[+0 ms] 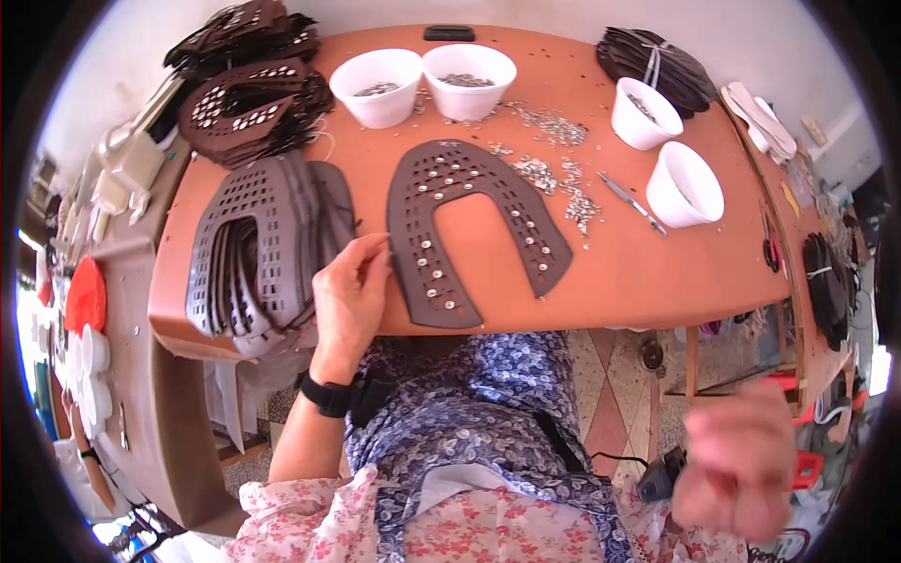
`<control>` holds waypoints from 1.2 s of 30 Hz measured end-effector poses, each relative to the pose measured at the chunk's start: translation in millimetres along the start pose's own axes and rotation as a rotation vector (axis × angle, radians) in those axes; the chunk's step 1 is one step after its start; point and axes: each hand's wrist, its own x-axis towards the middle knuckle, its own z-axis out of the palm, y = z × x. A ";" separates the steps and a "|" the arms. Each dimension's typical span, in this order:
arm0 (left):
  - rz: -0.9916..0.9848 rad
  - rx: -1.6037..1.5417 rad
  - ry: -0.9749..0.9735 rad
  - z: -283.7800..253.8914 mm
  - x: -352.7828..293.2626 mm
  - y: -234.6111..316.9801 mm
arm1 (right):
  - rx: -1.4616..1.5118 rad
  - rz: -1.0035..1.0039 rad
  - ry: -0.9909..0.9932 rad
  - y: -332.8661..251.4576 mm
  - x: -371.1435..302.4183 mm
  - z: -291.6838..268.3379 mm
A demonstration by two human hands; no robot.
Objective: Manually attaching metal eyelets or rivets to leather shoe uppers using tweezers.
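On the orange table lies a dark brown horseshoe-shaped shoe upper point(413, 202), perforated with rectangular slots. Silvery round studs sit in some of its slots, on the toe and both legs. My left hand point(349, 296), a black band at its wrist, pinches the upper's left edge between thumb and fingers. Beside that hand, a stack of similar uppers point(267, 225) without studs rests at the table's left. My right hand point(737, 460) is raised off the table at the lower right, smeared by motion; what its fingers do is not visible.
Two white bowls point(377, 89) with metal studs stand at the back, and loose studs point(554, 127) lie scattered near them. Two more white cups point(685, 188) and a pen-like tool point(631, 202) are to the right. Studded pieces point(249, 108) pile up back left; a tied bundle point(652, 61) lies back right.
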 end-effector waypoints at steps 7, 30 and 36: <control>-0.025 0.024 0.039 5.6 2.1 7.3 | -0.048 -0.108 -0.355 4.7 19.4 -58.5; 0.081 0.154 0.081 8.7 -0.1 9.3 | -0.370 0.780 -0.483 195.7 -87.5 61.1; 0.083 0.142 0.071 9.4 -1.6 8.4 | -0.477 0.740 -0.422 205.2 -83.2 58.9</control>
